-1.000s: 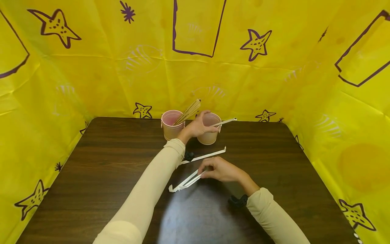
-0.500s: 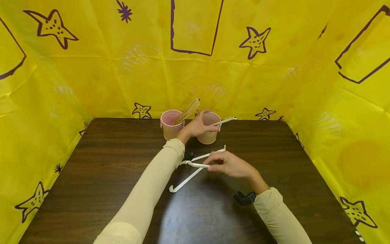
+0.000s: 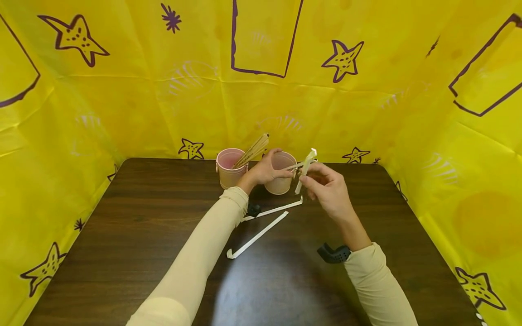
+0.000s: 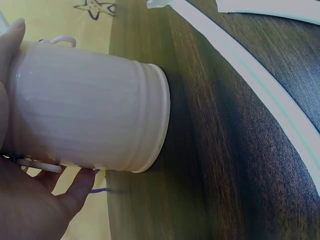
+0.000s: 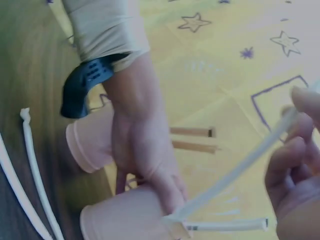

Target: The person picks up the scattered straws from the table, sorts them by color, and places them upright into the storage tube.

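Note:
My left hand grips the right-hand pink bucket near its rim, thumb on the near side. One paper-wrapped straw leans out of that bucket to the right. Between the thumb and fingers of my right hand is another white paper-wrapped straw, held tilted in the air. In the right wrist view its lower end is at the bucket's mouth; whether it touches the rim I cannot tell. Two more wrapped straws, a farther straw and a nearer straw, lie on the table.
A second pink bucket stands to the left, with several brown-printed, thin wrapped sticks leaning out of it. Both buckets are at the back of the dark wooden table, close to the yellow patterned cloth.
My right hand has lifted a wrapped straw off the table, carried it up and right, and turned it steeper beside the right bucket. My left hand stays on that bucket.

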`<state>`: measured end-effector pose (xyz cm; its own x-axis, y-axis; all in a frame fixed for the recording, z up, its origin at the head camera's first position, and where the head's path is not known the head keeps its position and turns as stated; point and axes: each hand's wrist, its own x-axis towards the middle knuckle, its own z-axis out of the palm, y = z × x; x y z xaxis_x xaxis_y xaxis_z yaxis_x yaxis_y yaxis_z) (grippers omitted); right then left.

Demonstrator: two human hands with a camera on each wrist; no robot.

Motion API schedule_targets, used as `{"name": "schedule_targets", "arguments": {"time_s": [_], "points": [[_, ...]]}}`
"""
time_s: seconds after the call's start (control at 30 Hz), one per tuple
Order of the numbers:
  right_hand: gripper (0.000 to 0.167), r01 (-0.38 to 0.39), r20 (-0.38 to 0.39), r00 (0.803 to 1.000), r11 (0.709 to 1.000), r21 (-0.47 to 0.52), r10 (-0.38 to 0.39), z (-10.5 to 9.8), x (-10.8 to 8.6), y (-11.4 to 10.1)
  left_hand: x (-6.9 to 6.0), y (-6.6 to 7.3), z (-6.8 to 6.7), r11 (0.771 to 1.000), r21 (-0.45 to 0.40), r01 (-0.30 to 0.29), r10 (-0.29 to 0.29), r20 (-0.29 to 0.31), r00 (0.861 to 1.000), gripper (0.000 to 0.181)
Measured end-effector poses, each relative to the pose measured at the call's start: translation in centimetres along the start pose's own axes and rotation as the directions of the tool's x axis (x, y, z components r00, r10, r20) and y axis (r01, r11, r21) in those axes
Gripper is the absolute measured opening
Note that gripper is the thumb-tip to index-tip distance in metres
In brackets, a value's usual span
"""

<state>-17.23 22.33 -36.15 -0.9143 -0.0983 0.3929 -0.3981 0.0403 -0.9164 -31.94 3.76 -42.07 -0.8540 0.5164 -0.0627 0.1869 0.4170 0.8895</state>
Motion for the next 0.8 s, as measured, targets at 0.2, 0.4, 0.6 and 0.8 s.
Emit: {"name": "schedule_targets", "arguments": {"time_s": [0.2, 0.4, 0.6, 0.8], "points": [[0.025, 0.174, -0.228, 0.966, 0.96, 0.22, -0.123, 0.8, 1.0, -0.2, 0.0, 0.0, 0.0, 1.0, 0.003, 0.004, -0.004, -0.007, 1.0, 0.1], [0.023, 0.229, -0.368, 0.921, 0.942, 0.246, -0.128, 1.6, 1.5, 0.6, 0.1, 0.0, 0.2, 1.0, -0.01, -0.007, 0.006, -0.009, 1.0, 0.102], [0.016, 0.127, -0.386, 0.921, 0.975, 0.18, -0.049, 2.2, 2.2, 1.9, -0.1, 0.0, 0.2, 1.0, -0.017, 0.001, -0.002, -0.012, 1.0, 0.1], [0.016, 0.067, -0.393, 0.92, 0.985, 0.157, 0.0, 2.5, 2.7, 3.5, -0.1, 0.1, 0.2, 1.0, -0.014, -0.011, 0.011, -0.019, 1.0, 0.1]]}}
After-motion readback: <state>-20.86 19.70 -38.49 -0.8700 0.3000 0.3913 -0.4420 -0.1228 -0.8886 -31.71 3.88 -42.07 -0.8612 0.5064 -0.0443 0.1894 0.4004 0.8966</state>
